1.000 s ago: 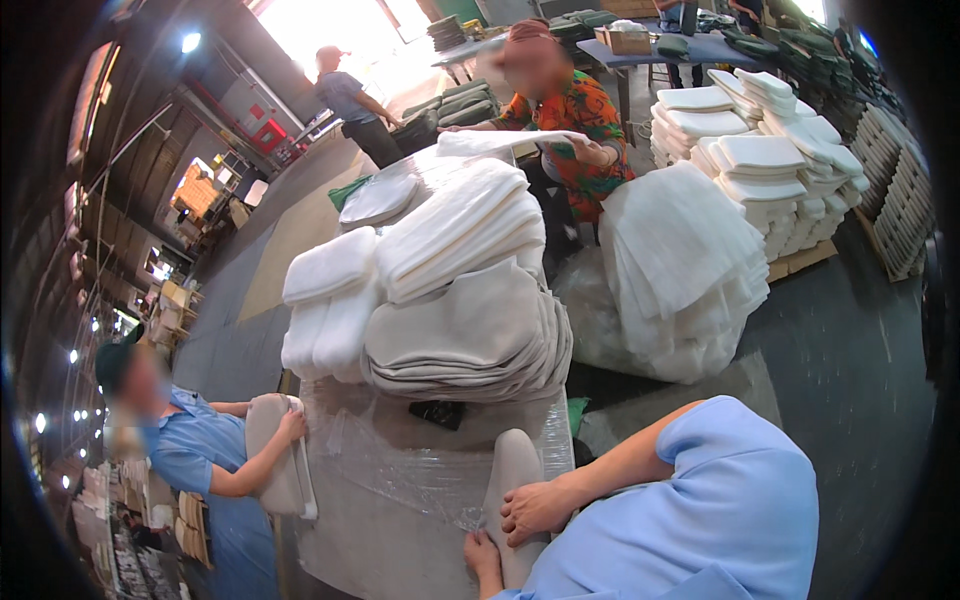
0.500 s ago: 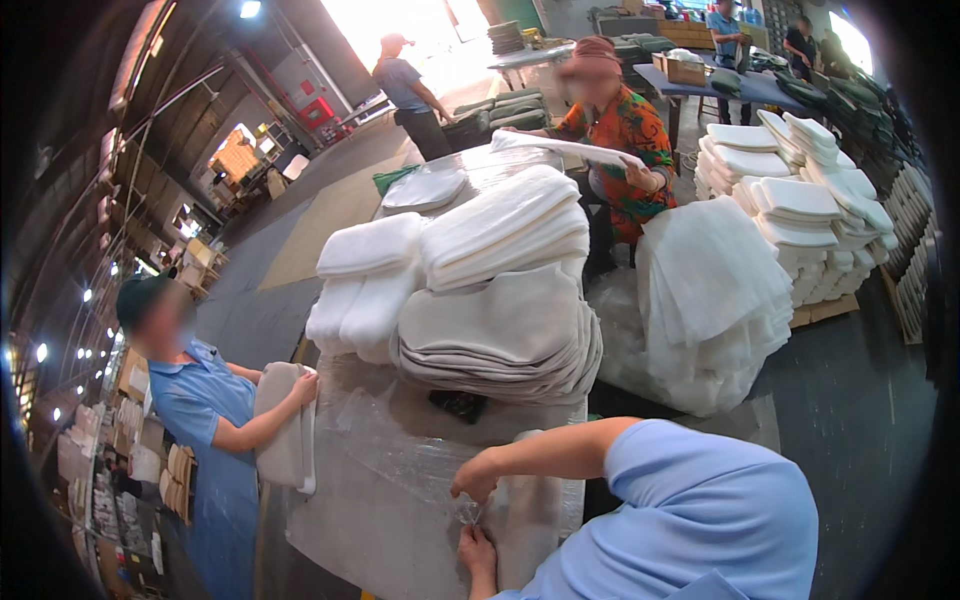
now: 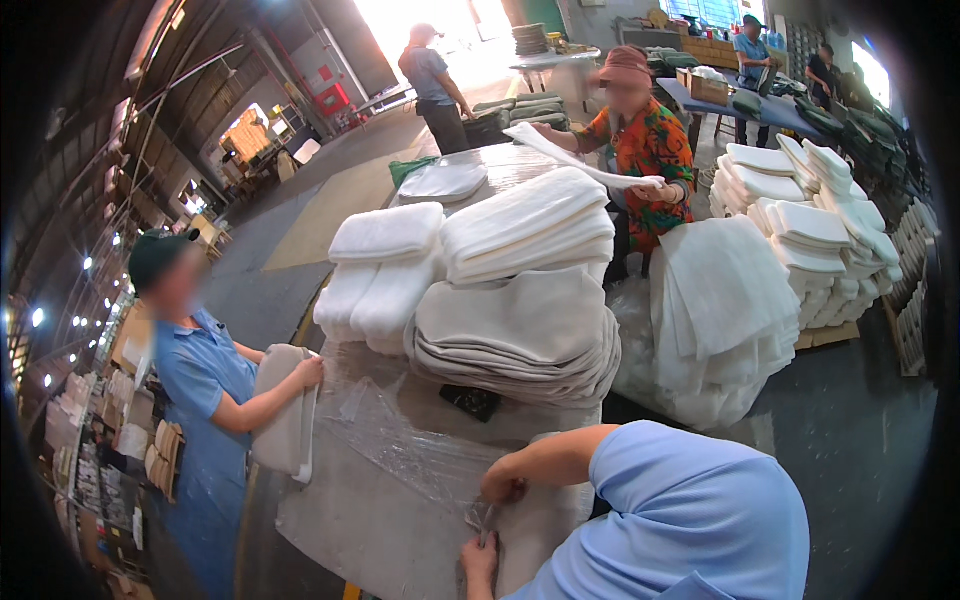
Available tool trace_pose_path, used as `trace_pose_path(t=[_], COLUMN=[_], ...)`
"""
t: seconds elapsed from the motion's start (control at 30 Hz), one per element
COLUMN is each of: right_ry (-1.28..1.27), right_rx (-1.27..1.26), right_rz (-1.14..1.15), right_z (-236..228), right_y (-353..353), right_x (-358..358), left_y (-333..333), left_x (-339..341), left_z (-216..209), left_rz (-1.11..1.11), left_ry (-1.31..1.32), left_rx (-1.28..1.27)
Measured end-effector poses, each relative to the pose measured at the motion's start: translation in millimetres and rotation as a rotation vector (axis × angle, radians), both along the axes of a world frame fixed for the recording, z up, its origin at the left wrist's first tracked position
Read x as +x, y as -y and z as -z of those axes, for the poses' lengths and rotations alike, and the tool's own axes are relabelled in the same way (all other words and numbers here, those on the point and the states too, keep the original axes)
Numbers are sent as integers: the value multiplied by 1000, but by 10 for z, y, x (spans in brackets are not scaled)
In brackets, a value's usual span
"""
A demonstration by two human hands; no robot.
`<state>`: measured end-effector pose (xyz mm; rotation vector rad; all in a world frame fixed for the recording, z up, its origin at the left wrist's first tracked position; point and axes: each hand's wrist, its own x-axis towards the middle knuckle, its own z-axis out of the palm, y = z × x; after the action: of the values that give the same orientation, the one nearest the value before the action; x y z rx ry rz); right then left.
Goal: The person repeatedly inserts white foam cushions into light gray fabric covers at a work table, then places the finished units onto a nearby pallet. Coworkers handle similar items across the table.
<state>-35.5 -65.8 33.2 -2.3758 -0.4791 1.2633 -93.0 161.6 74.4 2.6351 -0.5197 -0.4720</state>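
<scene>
My right hand (image 3: 504,482), reaching in from the right with its fingers curled closed, is over the near part of the table (image 3: 370,540). Just below it, my left hand (image 3: 478,558) pinches the lower end of a small narrow strip (image 3: 484,518) that runs between both hands. Whether the strip is clear plastic or grey fabric is unclear. Beside my hands lies a grey fabric piece (image 3: 540,525), partly hidden by my right arm. Clear plastic film (image 3: 400,440) spreads across the table just beyond. A small black item (image 3: 470,402) sits against a stack of grey cushion covers (image 3: 510,330).
White pads (image 3: 530,225) are piled behind the grey stack. At the left, a co-worker (image 3: 205,370) holds a grey cushion (image 3: 285,415); across the table another person (image 3: 645,150) holds a white pad (image 3: 580,160). White sheets (image 3: 725,310) fill a bag at the right, before stacked pads (image 3: 800,215).
The view has shifted slightly, moving the table and stacks right. My right hand has drawn in and its fingers are curled tighter. The person across has lowered the white pad's near end.
</scene>
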Motion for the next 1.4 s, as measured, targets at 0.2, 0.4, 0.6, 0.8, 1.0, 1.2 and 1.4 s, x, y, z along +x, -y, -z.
trace_pose_path(t=[0.2, 0.4, 0.6, 0.8, 1.0, 1.2, 1.4], right_ry=[9, 285, 291, 349, 356, 435, 419], right_rx=[98, 173, 187, 251, 228, 282, 269], right_rz=[230, 518, 638, 647, 595, 634, 621], right_z=[118, 18, -54, -42, -84, 11, 0], right_y=[-104, -269, -263, -213, -201, -150, -139], right_x=[-119, -259, -359, -359, -346, -433, -460], left_y=[-55, -82, -43, -15, -12, 67, 75], left_x=[92, 127, 147, 205, 170, 125, 68], left_z=[76, 169, 287, 296, 283, 280, 211], left_rz=[-89, -127, -149, -141, -146, -95, -83], left_ry=[0, 173, 161, 137, 167, 218, 209], left_rx=[-206, -188, -93, -111, -14, -19, 55])
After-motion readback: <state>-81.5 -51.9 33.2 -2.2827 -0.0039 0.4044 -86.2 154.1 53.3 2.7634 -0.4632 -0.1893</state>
